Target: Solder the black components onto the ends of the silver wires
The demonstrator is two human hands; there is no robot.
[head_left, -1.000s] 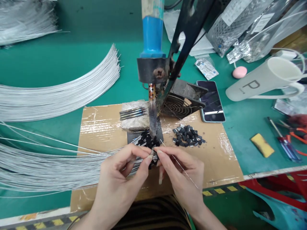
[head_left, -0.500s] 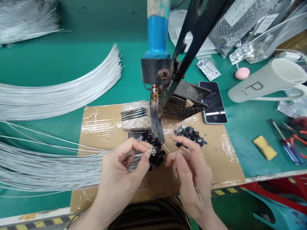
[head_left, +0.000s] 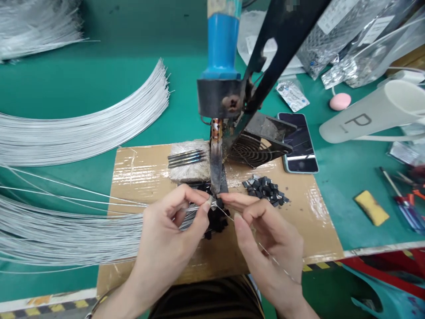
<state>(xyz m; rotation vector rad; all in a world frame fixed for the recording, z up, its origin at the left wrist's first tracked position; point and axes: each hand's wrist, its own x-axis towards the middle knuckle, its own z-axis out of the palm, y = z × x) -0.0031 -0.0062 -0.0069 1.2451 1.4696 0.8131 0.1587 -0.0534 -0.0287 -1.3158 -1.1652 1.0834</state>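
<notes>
My left hand [head_left: 175,235] pinches a small silvery piece [head_left: 214,204] between thumb and forefinger, just below the tip of a soldering iron [head_left: 223,48]. The iron hangs tip-down in a black bracket [head_left: 275,53]. Thin solder wire [head_left: 227,214] runs through the curled fingers of my right hand [head_left: 272,248], its end close to the silvery piece. My right forefinger reaches toward the iron's tip. Under my fingertips lies a heap of small black parts [head_left: 217,221], partly hidden. White wires [head_left: 83,237] pass behind my left hand toward that heap; whether the pinched piece sits on one, I cannot tell.
Cardboard [head_left: 133,177] covers the bench. Behind stand a wrapped block [head_left: 189,173] with metal rods and a black fan [head_left: 259,146]. More black parts [head_left: 267,190], a phone [head_left: 300,150], a mug [head_left: 368,119] and a yellow sponge [head_left: 371,207] lie rightward. Another wire bundle [head_left: 83,137] lies left.
My right hand has brought the solder wire up and left to the silvery piece, its forefinger now stretched toward the iron's tip. My left hand has barely moved. The view has shifted slightly.
</notes>
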